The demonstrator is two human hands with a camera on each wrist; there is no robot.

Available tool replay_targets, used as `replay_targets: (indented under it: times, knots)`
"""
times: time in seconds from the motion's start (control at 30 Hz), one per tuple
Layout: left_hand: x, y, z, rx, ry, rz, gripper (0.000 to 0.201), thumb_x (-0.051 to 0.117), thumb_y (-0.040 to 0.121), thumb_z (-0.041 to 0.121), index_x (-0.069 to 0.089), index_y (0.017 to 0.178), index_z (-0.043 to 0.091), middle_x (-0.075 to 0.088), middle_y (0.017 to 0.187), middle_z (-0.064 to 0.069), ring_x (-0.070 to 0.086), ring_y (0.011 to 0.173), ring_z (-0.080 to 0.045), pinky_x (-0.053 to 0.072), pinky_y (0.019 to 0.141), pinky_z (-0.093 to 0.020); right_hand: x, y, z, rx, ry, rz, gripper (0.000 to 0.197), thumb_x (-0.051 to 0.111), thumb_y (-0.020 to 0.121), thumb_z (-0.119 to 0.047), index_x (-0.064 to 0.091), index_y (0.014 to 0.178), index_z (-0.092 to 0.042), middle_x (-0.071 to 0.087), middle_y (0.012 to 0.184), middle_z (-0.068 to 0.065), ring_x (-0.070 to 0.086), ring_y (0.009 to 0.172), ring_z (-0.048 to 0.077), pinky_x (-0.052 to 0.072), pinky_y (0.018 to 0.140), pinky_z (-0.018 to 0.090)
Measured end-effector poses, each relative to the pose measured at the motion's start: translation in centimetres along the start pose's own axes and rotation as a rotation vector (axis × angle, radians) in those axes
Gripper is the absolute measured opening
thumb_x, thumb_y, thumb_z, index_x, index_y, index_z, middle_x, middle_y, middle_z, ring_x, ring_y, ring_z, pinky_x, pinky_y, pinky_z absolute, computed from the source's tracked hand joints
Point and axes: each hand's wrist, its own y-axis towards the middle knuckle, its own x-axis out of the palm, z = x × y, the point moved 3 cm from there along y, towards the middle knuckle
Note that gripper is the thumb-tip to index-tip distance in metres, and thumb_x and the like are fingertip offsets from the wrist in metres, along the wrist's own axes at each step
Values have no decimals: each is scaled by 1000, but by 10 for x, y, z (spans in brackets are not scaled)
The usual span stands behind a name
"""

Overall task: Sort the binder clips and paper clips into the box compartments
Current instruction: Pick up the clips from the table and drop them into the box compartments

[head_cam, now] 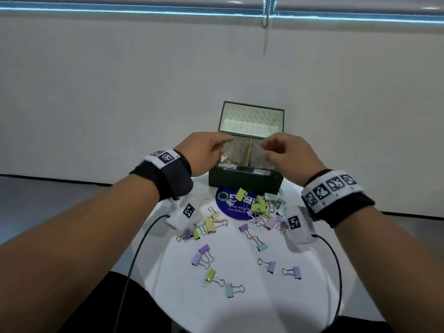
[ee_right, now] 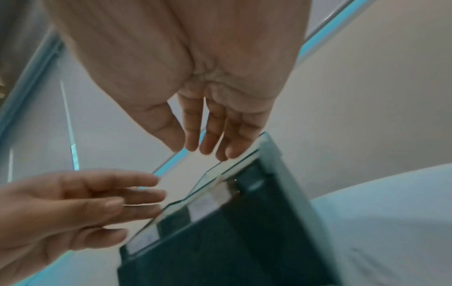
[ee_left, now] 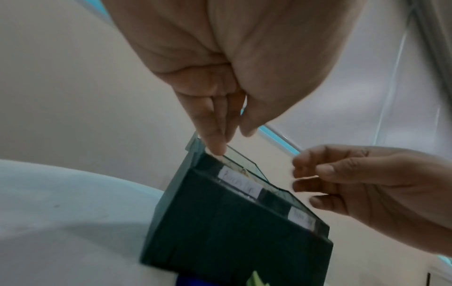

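A dark green box (head_cam: 245,182) stands open at the back of the round white table (head_cam: 240,313), its lid up. A brown divider (head_cam: 248,155) splits it, and some clips lie in the left compartment (head_cam: 228,161). White labels (ee_left: 240,185) sit on its front rim. My left hand (head_cam: 223,146) hovers over the left compartment with straight fingers (ee_left: 215,143) touching the box's (ee_left: 232,241) left rear corner, holding nothing. My right hand (head_cam: 264,146) hangs over the right compartment, fingers (ee_right: 232,147) loose and empty above the box's (ee_right: 220,261) rim. Pastel binder clips (head_cam: 262,207) lie scattered before the box.
More binder clips lie at the left (head_cam: 209,224) and nearer me (head_cam: 292,271). A blue round sticker (head_cam: 230,207) lies under the pile. White tagged units (head_cam: 185,212) hang under both wrists, trailing black cables (head_cam: 134,255). A pale wall stands behind the table.
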Motion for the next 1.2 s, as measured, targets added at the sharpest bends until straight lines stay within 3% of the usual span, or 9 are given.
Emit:
replay_targets:
  times: [0.1, 0.17, 0.27, 0.37, 0.47, 0.6, 0.8, 1.0, 1.2]
  knots:
    - [0, -25, -6, 37, -70, 84, 23, 59, 94, 17, 70, 109, 31, 69, 105, 12, 62, 93, -5, 49, 87, -22, -20, -21, 31, 21, -52, 40, 13, 64, 87, -8, 65, 81, -19, 64, 77, -11, 55, 69, 2, 40, 64, 16]
    - [8, -40, -11, 60, 1, -11, 16, 62, 91, 22, 71, 100, 33, 67, 93, 15, 62, 85, -5, 54, 82, -31, -24, -33, 51, 79, -139, -112, 14, 64, 86, -7, 67, 79, -19, 65, 77, -10, 58, 71, 8, 40, 65, 21]
    - [27, -56, -13, 97, 145, -295, 21, 61, 92, 28, 70, 107, 40, 65, 104, 17, 60, 87, -2, 52, 85, -27, -17, -45, 69, 146, -267, -357, 16, 67, 86, -13, 71, 84, -28, 66, 84, -17, 63, 77, 9, 43, 69, 18]
    - [37, -62, -12, 85, 235, -419, 40, 59, 90, 23, 63, 124, 43, 52, 122, 17, 54, 97, -2, 46, 89, -22, -13, -45, 70, 160, -282, -349, 21, 67, 90, -20, 70, 87, -41, 65, 90, -22, 62, 77, -2, 45, 75, 23]
    - [43, -64, -14, 68, 297, -505, 49, 62, 82, 26, 61, 127, 46, 46, 128, 13, 53, 109, -7, 48, 97, -29, -4, -38, 75, 200, -367, -362, 28, 59, 94, -21, 70, 97, -46, 67, 106, -18, 64, 91, 4, 49, 84, 26]
    - [44, -65, -12, 60, 293, -452, 32, 65, 88, 34, 67, 116, 47, 47, 123, 17, 52, 107, -5, 46, 94, -25, 8, -34, 80, 247, -522, -348, 35, 49, 94, -25, 69, 113, -47, 64, 121, -14, 61, 110, 15, 51, 93, 30]
    - [45, -66, -7, 65, 280, -425, 26, 59, 92, 28, 69, 112, 41, 53, 115, 17, 56, 101, -7, 49, 87, -25, 11, -31, 79, 244, -558, -301, 16, 59, 82, -22, 67, 74, -34, 68, 86, -18, 64, 82, 10, 57, 77, 30]
    - [46, -68, -6, 71, 242, -445, 11, 64, 89, 34, 69, 99, 38, 53, 105, 16, 56, 93, -7, 52, 85, -30, 13, -35, 74, 347, -548, -411, 24, 60, 75, -10, 61, 87, -31, 66, 86, -11, 61, 79, 9, 54, 66, 24]
    - [46, -69, -6, 52, 223, -403, 9, 63, 83, 28, 56, 78, 29, 57, 84, 11, 56, 77, -10, 50, 70, -25, 11, -42, 67, 304, -561, -488, 14, 58, 74, -7, 61, 77, -20, 63, 78, -7, 52, 69, 12, 41, 57, 21]
